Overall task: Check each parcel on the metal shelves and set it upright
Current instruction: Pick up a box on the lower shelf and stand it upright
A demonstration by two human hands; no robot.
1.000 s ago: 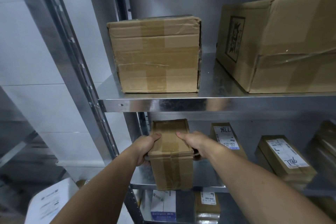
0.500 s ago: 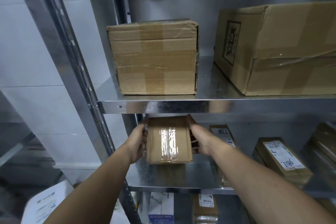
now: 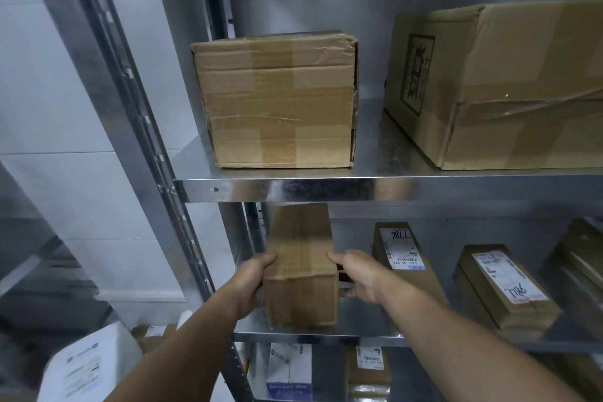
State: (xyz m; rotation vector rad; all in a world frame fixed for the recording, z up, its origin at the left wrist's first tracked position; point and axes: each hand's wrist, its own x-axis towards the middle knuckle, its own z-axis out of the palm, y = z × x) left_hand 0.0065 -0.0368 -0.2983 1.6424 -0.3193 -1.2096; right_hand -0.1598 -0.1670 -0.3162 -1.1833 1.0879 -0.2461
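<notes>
While both forearms reach forward and slightly upward from the bottom of the view, the left hand [image 3: 249, 284] and the right hand [image 3: 357, 276] clasp a small taped cardboard parcel [image 3: 301, 271] from opposite sides. Each thumb lies over the parcel's top edge, pointing inward toward the other, and the remaining fingers wrap down along the side faces, mostly hidden behind the cardboard. The wrists are nearly straight, and the arms converge toward the parcel in a narrow V. The parcel sits on the middle metal shelf [image 3: 365, 333], at its left end close to the slotted upright post [image 3: 146, 153], with its near face just behind the shelf's front lip and its length running back under the shelf above. A seam of brown tape runs along its top.

To the right on the same shelf lie two long flat parcels, one with a white label [image 3: 403, 248] just beside the right hand and another labelled parcel [image 3: 505, 284] farther right. On the upper shelf [image 3: 326, 188] stand a medium taped carton [image 3: 280, 101] and a large carton [image 3: 509, 85] with a printed mark on its end. Below, on the lowest shelf in view, more labelled packages [image 3: 288, 369] show between the arms.
</notes>
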